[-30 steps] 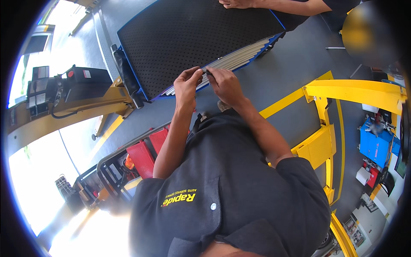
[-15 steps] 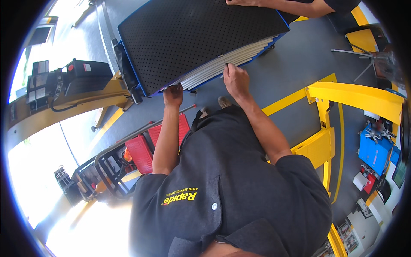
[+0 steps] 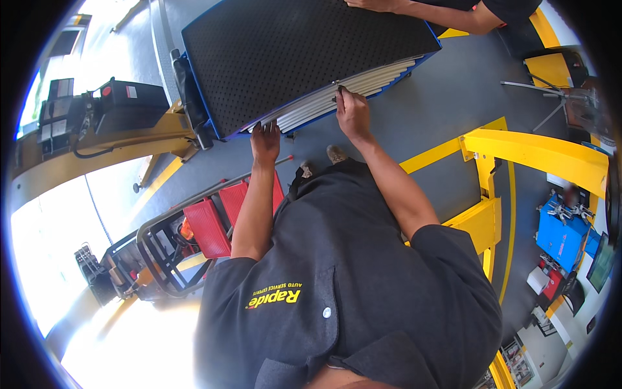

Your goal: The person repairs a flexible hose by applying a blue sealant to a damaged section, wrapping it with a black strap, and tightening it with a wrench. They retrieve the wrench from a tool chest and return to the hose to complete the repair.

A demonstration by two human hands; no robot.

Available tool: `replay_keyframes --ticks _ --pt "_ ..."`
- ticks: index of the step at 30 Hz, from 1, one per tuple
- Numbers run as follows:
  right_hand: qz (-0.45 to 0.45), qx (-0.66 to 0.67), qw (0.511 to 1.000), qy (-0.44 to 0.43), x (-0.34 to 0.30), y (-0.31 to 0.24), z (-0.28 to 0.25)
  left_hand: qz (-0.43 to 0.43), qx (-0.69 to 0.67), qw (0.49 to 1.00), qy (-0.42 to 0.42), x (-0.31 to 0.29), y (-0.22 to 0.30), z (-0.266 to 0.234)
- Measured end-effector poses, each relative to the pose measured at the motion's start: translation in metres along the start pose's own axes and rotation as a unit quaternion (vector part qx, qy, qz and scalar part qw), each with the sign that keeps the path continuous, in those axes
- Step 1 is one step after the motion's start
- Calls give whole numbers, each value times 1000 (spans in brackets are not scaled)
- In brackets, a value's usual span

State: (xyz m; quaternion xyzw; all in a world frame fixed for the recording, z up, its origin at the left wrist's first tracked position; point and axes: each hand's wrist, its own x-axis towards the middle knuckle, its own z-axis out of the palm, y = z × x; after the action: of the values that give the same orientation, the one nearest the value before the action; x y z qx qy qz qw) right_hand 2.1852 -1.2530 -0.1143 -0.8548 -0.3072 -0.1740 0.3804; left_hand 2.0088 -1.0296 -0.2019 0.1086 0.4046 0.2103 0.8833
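A tool cabinet with a blue body and a black perforated top mat (image 3: 291, 58) stands in front of me. Silver drawer fronts (image 3: 317, 110) line the side facing me. My left hand (image 3: 265, 139) is at the left part of that front, its fingers stretched toward the upper edge; whether they touch it I cannot tell. My right hand (image 3: 354, 113) is closed in a pinch near the middle of the upper front edge, beside a small metal piece (image 3: 335, 82). Something small and dark shows at its fingertips, too small to name.
Another person's hand and forearm (image 3: 414, 10) rest at the cabinet's far right. Yellow metal lift arms (image 3: 538, 152) stand to my right. At left are a tan metal arm (image 3: 103, 152), a black box (image 3: 133, 104) and red panels (image 3: 207, 227) on a low frame. A blue unit (image 3: 564, 230) stands far right.
My left hand has loosened from the cabinet's front edge, its fingers now straighter. My right hand has moved slightly left and up, closer to the small metal piece at the edge.
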Motion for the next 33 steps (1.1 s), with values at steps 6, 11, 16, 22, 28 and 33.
replay_keyframes --ticks 6,11,16,22,28,33 --pt "-14 -66 998 -20 3 -6 1 22 46 999 -4 10 -5 -13" --pt "151 21 984 -95 9 -22 -3 39 95 995 -12 15 -4 -32" --pt "552 661 504 -68 14 1 12 31 125 992 16 9 -7 -23" --pt "566 678 441 -157 -2 24 -11 17 273 957 97 -10 -1 -6" --pt "485 465 729 -132 -15 1 -60 0 308 944 116 -43 -6 -34" --pt "364 294 840 -274 -25 2 -54 149 412 836 331 -85 -11 -63"
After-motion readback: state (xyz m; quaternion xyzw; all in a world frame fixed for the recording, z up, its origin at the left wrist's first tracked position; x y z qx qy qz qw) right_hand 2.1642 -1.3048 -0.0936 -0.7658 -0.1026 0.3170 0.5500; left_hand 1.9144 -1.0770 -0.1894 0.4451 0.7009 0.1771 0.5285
